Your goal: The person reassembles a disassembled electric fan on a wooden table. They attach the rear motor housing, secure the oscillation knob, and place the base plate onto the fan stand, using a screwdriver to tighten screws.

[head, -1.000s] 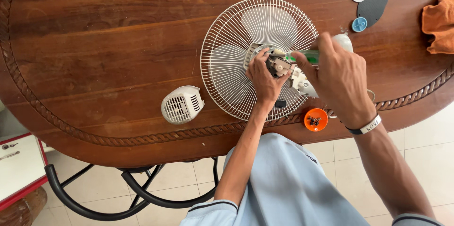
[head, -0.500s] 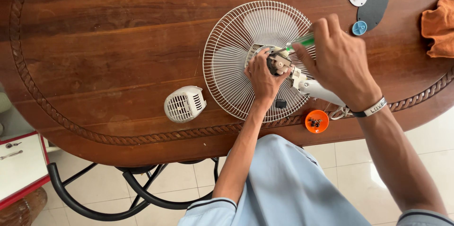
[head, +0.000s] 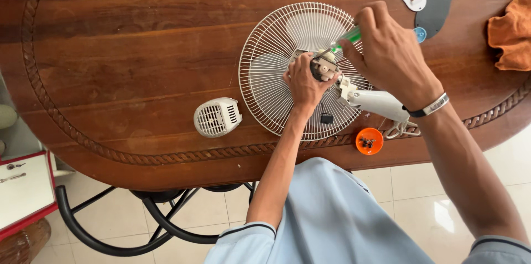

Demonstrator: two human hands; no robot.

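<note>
A room in a home: an oval wooden desk [head: 127, 48] with a carved rope border stands on a curved black metal base [head: 138, 220] over glossy pale floor tiles [head: 420, 197], with an orange cloth [head: 511, 29] on top.

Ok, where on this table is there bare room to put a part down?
The widest bare wood lies left of the fan guard, above the small white vented cover. A narrower strip runs along the far edge above the guard. The right side is crowded: both hands, the motor, the orange cap, the grey plate and the orange cloth.
</note>
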